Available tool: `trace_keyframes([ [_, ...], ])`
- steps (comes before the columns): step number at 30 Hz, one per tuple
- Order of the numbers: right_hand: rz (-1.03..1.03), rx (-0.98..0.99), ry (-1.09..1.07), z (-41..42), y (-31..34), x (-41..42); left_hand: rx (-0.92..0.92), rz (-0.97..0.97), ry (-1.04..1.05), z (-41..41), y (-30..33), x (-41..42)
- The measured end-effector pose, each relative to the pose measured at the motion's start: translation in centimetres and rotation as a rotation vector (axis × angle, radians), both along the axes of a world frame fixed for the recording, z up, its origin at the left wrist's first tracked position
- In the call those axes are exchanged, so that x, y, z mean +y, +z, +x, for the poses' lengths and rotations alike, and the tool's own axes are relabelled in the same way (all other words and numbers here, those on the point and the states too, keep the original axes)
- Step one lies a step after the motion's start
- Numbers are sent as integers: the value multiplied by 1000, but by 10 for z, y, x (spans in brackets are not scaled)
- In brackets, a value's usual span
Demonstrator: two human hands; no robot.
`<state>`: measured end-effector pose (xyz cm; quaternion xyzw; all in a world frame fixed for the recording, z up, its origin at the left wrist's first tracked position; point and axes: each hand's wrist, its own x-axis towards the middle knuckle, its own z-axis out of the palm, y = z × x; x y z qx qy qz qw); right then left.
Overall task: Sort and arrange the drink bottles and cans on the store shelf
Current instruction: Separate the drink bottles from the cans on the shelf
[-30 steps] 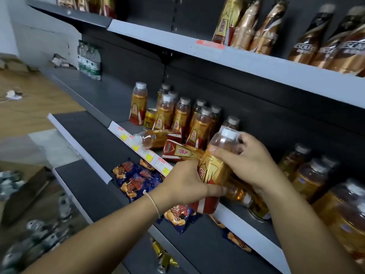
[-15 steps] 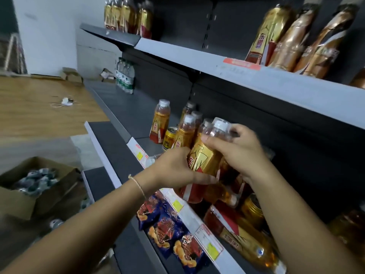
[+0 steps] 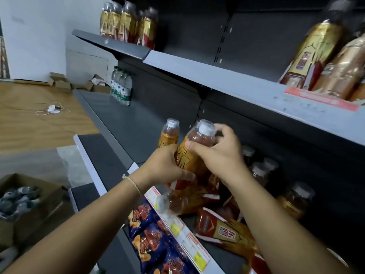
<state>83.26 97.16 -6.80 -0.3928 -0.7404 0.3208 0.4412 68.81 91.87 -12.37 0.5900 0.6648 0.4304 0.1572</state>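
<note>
our left hand (image 3: 166, 167) and right hand (image 3: 217, 153) grip one tilted orange bottle (image 3: 194, 153) mid-frame; next, we'd stand it beside the upright bottle (image 3: 169, 135).

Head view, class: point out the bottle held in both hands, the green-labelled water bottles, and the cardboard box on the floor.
held bottle (image 3: 199, 138), head view, clear shoulder below the cap.
water bottles (image 3: 121, 89), head view, green labels.
cardboard box (image 3: 42, 206), head view, right-hand side wall.
</note>
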Motion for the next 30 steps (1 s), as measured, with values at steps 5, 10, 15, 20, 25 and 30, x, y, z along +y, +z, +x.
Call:
trace_keyframes([
  [5, 83, -116, -100, -45, -20, 19, 40, -44, 27, -44, -21, 32],
  [10, 120, -257, -185, -77, -43, 34, 58, -68, 12, -74, -49, 56],
  [15, 112, -314, -192, -97, -56, 46, -9, -76, 16, -88, -69, 74],
  [20, 33, -325, -133, -109, -56, 53, -61, -105, 43, -97, -75, 84],
  [25, -21, -567, -109, -106, -47, 54, -96, -121, 23, -102, -78, 83],
  [30, 161, -998, -168, -109, -35, 51, -60, -154, -9, -111, -79, 82],
])
